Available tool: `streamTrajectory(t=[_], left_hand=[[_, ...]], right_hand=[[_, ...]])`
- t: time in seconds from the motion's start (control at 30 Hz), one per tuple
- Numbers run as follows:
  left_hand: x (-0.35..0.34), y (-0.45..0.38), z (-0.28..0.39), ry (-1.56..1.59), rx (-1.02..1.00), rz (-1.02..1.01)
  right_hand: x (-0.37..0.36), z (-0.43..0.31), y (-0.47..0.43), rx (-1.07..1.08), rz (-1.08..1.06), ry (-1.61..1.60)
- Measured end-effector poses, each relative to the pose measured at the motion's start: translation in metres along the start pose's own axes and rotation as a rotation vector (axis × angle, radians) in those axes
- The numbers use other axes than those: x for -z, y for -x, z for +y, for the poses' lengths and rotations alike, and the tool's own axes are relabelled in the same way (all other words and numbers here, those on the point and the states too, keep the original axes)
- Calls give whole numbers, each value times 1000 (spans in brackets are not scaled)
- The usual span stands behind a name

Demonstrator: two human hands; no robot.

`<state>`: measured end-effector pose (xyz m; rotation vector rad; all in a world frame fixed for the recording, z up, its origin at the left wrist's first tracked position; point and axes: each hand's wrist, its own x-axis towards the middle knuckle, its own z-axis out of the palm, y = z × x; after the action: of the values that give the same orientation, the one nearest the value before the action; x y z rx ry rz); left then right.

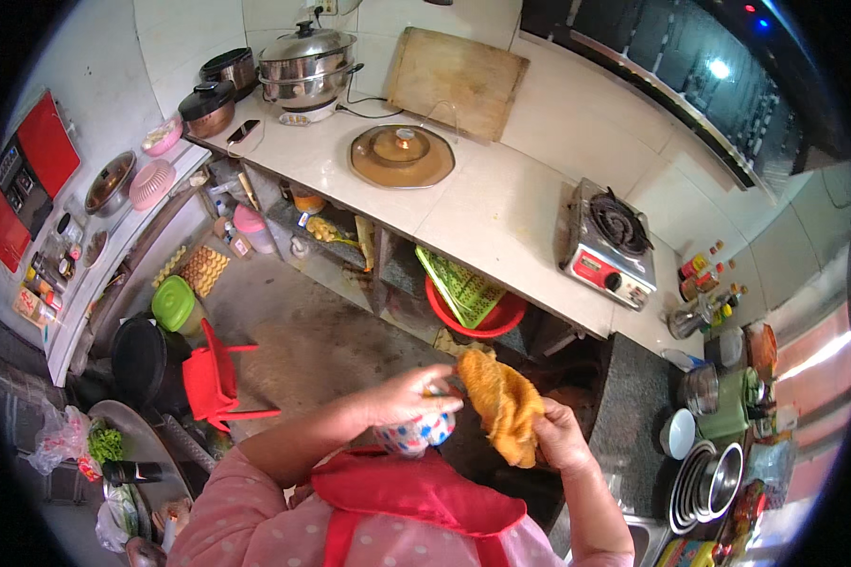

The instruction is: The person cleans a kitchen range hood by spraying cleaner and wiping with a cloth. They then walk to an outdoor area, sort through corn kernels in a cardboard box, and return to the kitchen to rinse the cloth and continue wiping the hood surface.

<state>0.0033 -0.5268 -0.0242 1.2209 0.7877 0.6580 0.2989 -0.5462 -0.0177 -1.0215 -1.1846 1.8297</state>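
My right hand (562, 434) grips a crumpled orange-yellow cloth (502, 407) by its right side, and the cloth hangs in front of me. My left hand (415, 393) is just left of the cloth, with its fingers bent. Under those fingers is a rounded white item with red and blue dots (417, 431), which looks like a bowl. It is close to the red collar (418, 489) of my clothing, which hides part of it. Small and partly covered, the contact between my left fingers and the dotted item is hard to make out.
Ahead runs a tiled counter (496, 205) with a glass lid (402, 156), a steamer pot (306, 67) and a gas stove (610, 244). Below stands a red basin (476, 326). A red chair (213, 383) is on the left; stacked steel bowls (705, 482) are on the right.
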Motion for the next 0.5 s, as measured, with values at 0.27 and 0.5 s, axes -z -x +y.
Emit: streamTrajectory(t=[0.27, 0.5], left_hand=[[229, -58, 73, -77, -49, 756], [440, -110, 113, -160, -296, 1041]], right_hand=[[42, -26, -108, 9, 138, -130], [65, -54, -212, -5, 17, -44]])
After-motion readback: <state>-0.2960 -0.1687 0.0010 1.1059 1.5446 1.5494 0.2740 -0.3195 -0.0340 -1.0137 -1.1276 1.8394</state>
